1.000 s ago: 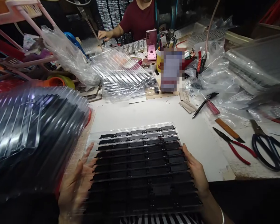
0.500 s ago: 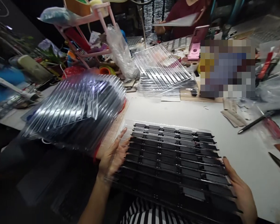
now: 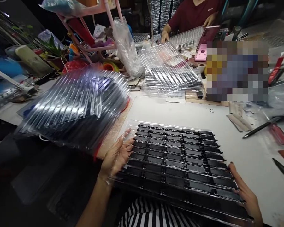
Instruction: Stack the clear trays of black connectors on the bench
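Light is brightening the white table [image 3: 153, 108] while the lower left is lying dark. Glare is streaking the stacked clear trays [image 3: 68, 97] and lining the held component tray [image 3: 175, 162]; pixelation is masking a right-hand patch.

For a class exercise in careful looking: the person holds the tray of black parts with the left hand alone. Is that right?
Not alone: the head view shows the right hand also holding the tray of black parts, opposite the left hand.

Head-worn view looks forward and down, near the worktable [image 3: 156, 108]
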`<state>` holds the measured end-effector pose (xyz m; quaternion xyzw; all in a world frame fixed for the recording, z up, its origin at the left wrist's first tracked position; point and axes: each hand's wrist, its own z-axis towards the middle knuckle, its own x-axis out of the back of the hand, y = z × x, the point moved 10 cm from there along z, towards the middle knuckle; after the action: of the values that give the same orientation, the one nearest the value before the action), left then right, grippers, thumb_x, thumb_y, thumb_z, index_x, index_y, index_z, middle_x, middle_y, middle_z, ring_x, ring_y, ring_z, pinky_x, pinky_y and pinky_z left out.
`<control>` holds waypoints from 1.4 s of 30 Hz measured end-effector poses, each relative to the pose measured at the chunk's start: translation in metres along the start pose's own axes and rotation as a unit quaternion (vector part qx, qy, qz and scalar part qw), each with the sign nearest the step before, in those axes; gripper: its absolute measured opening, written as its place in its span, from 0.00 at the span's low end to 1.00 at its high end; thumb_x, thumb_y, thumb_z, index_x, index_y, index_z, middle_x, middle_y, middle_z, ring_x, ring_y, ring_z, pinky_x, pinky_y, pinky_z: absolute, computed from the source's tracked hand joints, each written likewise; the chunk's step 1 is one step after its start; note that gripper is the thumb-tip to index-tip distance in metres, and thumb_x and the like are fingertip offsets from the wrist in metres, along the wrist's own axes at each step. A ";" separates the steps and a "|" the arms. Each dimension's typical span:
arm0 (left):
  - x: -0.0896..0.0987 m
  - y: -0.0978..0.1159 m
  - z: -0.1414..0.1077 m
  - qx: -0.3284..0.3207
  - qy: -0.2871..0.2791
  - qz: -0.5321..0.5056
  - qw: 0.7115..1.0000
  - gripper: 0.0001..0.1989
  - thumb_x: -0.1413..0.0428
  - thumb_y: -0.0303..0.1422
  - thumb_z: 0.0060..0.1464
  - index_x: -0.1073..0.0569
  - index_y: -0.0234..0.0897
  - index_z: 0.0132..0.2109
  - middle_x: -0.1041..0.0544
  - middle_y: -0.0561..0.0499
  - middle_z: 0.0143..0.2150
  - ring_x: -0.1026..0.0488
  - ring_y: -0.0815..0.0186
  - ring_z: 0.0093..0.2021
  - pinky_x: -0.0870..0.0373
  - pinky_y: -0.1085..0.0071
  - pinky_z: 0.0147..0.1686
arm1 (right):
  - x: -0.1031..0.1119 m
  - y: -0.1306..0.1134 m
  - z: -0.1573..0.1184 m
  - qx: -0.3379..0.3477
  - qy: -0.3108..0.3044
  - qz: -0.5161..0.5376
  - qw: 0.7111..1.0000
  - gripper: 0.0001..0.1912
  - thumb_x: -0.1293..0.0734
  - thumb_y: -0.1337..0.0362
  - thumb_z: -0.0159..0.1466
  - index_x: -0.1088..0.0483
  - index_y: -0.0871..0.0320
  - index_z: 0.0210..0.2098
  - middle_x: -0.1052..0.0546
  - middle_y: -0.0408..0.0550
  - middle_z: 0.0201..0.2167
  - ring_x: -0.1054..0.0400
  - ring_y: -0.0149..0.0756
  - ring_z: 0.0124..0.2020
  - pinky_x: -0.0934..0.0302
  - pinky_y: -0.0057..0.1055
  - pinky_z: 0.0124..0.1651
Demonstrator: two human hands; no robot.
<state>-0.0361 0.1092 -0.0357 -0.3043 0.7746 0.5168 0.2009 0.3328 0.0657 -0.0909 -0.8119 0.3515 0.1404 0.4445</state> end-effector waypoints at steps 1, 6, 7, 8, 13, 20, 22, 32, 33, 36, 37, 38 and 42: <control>0.000 0.000 0.000 0.001 0.004 0.004 1.000 0.22 0.55 0.32 0.63 0.43 0.36 0.63 0.23 0.40 0.44 0.24 0.61 0.42 0.26 0.69 0.36 | 0.000 0.000 0.000 0.007 0.006 0.001 1.000 0.25 0.27 0.77 0.53 0.27 0.49 0.47 0.24 0.38 0.46 0.28 0.36 0.45 0.31 0.23 0.45; 0.001 0.001 0.002 -0.005 0.013 0.010 1.000 0.19 0.55 0.32 0.63 0.40 0.34 0.60 0.23 0.40 0.44 0.24 0.60 0.43 0.26 0.66 0.39 | -0.016 0.006 0.001 0.026 0.004 0.032 0.999 0.21 0.27 0.76 0.54 0.25 0.45 0.42 0.22 0.32 0.42 0.26 0.28 0.37 0.31 0.15 0.39; 0.001 0.000 0.002 -0.002 0.011 0.009 1.000 0.18 0.55 0.32 0.63 0.38 0.34 0.59 0.24 0.40 0.45 0.24 0.59 0.44 0.26 0.65 0.40 | -0.021 0.006 0.001 0.027 0.003 0.038 0.999 0.19 0.27 0.75 0.55 0.25 0.46 0.41 0.22 0.32 0.40 0.25 0.26 0.34 0.31 0.13 0.37; 0.001 -0.001 0.002 0.002 0.010 0.006 1.000 0.17 0.55 0.32 0.63 0.37 0.34 0.57 0.24 0.39 0.46 0.25 0.58 0.45 0.26 0.64 0.41 | -0.026 0.005 0.001 0.029 0.002 0.045 0.999 0.16 0.26 0.72 0.55 0.24 0.46 0.39 0.21 0.32 0.37 0.25 0.25 0.32 0.31 0.12 0.35; 0.002 -0.003 0.000 0.009 0.026 -0.016 1.000 0.14 0.55 0.34 0.63 0.31 0.34 0.50 0.25 0.40 0.49 0.26 0.57 0.49 0.28 0.60 0.48 | -0.059 0.000 -0.005 0.013 -0.017 0.096 0.995 0.02 0.27 0.63 0.58 0.23 0.48 0.31 0.21 0.33 0.30 0.26 0.25 0.27 0.31 0.11 0.28; 0.000 -0.005 -0.001 0.038 0.008 -0.047 0.998 0.15 0.55 0.33 0.62 0.31 0.37 0.53 0.25 0.41 0.52 0.29 0.55 0.53 0.35 0.55 0.55 | -0.071 0.006 -0.004 -0.018 -0.037 0.129 0.991 0.10 0.29 0.60 0.60 0.24 0.52 0.41 0.20 0.42 0.36 0.26 0.36 0.39 0.30 0.30 0.46; -0.003 -0.005 -0.001 0.049 -0.031 -0.072 0.996 0.20 0.57 0.35 0.64 0.38 0.37 0.61 0.28 0.38 0.55 0.31 0.54 0.56 0.36 0.54 0.56 | -0.077 0.009 -0.005 -0.042 -0.058 0.144 0.987 0.09 0.31 0.60 0.62 0.24 0.53 0.42 0.21 0.43 0.37 0.26 0.37 0.41 0.31 0.32 0.48; -0.019 0.000 -0.006 0.028 -0.107 -0.119 0.987 0.32 0.60 0.37 0.64 0.66 0.39 0.69 0.39 0.39 0.63 0.42 0.58 0.62 0.38 0.61 0.57 | -0.085 0.009 -0.002 -0.072 -0.123 0.193 0.971 0.11 0.38 0.62 0.66 0.25 0.55 0.43 0.21 0.45 0.37 0.27 0.38 0.42 0.34 0.38 0.51; -0.015 -0.004 -0.004 0.042 -0.074 -0.081 0.993 0.30 0.59 0.35 0.63 0.61 0.42 0.69 0.35 0.41 0.61 0.39 0.58 0.61 0.37 0.61 0.56 | -0.086 0.008 -0.003 -0.073 -0.124 0.192 0.971 0.12 0.38 0.62 0.66 0.26 0.55 0.45 0.21 0.45 0.38 0.27 0.38 0.42 0.34 0.39 0.51; -0.001 -0.007 -0.001 0.058 0.028 0.023 0.998 0.27 0.53 0.32 0.61 0.46 0.47 0.66 0.27 0.45 0.55 0.31 0.57 0.55 0.34 0.59 0.55 | -0.091 0.007 -0.006 -0.083 -0.127 0.177 0.972 0.11 0.36 0.62 0.65 0.26 0.55 0.45 0.21 0.45 0.37 0.26 0.39 0.41 0.34 0.38 0.50; 0.002 -0.004 -0.001 0.047 0.051 0.043 0.997 0.26 0.52 0.32 0.60 0.43 0.46 0.65 0.26 0.45 0.54 0.29 0.56 0.54 0.33 0.58 0.54 | -0.092 0.008 -0.008 -0.088 -0.127 0.169 0.973 0.10 0.36 0.63 0.64 0.25 0.55 0.44 0.21 0.45 0.36 0.26 0.39 0.41 0.34 0.38 0.50; 0.005 -0.002 -0.001 0.039 0.064 0.054 0.996 0.25 0.51 0.33 0.60 0.42 0.45 0.64 0.25 0.44 0.52 0.28 0.56 0.52 0.32 0.58 0.53 | -0.093 0.008 -0.009 -0.091 -0.126 0.161 0.975 0.09 0.35 0.63 0.64 0.24 0.55 0.42 0.20 0.45 0.35 0.27 0.39 0.42 0.33 0.38 0.49; 0.011 0.001 -0.002 0.021 0.071 0.049 0.996 0.23 0.50 0.35 0.59 0.38 0.45 0.62 0.24 0.45 0.49 0.26 0.57 0.49 0.29 0.57 0.50 | -0.091 0.010 -0.011 -0.093 -0.114 0.137 0.980 0.06 0.31 0.62 0.60 0.23 0.56 0.35 0.20 0.46 0.33 0.27 0.41 0.42 0.33 0.37 0.48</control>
<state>-0.0450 0.1046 -0.0405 -0.2976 0.8117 0.4865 0.1264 0.2601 0.0935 -0.0422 -0.7725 0.3918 0.3236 0.3808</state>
